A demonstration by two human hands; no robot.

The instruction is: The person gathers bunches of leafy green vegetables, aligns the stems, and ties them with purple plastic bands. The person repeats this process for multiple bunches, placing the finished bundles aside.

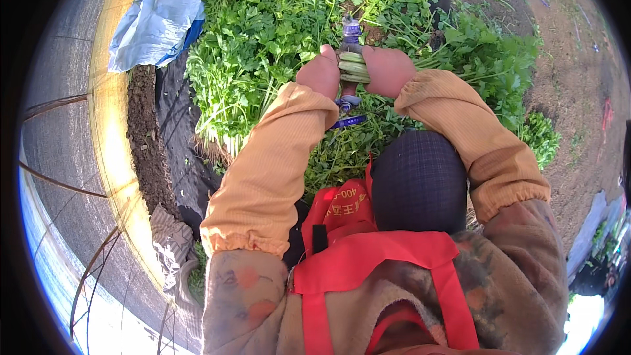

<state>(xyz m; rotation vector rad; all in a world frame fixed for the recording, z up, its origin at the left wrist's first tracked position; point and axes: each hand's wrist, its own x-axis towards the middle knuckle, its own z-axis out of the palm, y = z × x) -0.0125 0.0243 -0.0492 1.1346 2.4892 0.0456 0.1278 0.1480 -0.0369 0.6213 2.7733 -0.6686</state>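
Note:
My right hand [389, 71] is closed round a bunch of celery [353, 66]. The pale cut stalk ends point left, and the leafy tops spread out to the right of my hand. My left hand [319, 73] is curled right beside the stalk ends; its fingertips are hidden, so what it grips cannot be made out. Between my hands, partly under the stalks, is a narrow device with purple tape [351, 29] at its far end and a purple-and-grey part [348, 102] at its near end. A blue-purple ring [348, 121] lies just below it.
Heaped leafy celery [263, 39] covers the ground ahead and to the left, its roots [211, 149] toward me. A pale blue plastic bag [156, 23] lies at the far left, by a dark ground sheet [176, 125]. Bare soil [578, 85] stretches along the right. My dark-trousered knee [419, 181] is below my hands.

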